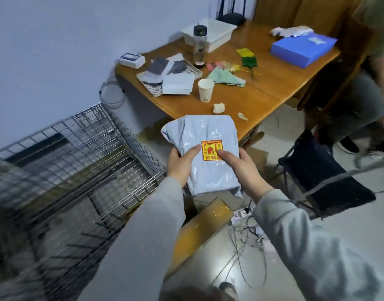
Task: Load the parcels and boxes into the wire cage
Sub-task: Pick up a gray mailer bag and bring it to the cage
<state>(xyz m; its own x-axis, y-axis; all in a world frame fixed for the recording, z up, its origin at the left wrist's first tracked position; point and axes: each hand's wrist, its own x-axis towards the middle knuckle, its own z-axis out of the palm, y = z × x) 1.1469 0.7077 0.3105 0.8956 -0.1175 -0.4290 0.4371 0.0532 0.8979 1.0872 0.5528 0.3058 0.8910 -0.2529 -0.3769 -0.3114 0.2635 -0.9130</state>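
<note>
Left of the left hand (179,164), wire cage (78,161) against the wall. Between left hand and right hand (244,168), grey parcel (205,148) gripped by both. Below, cardboard box (199,233) on tiled floor. Beyond, cluttered wooden desk (247,101). Right, dark folding stool (321,177).

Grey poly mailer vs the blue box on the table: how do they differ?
The grey poly mailer is soft, crinkled plastic with a red and yellow sticker; the blue box is rigid and flat-sided. The mailer is held in the air by the left hand and right hand; the box lies untouched on the wooden table. Neither is in the wire cage.
</note>
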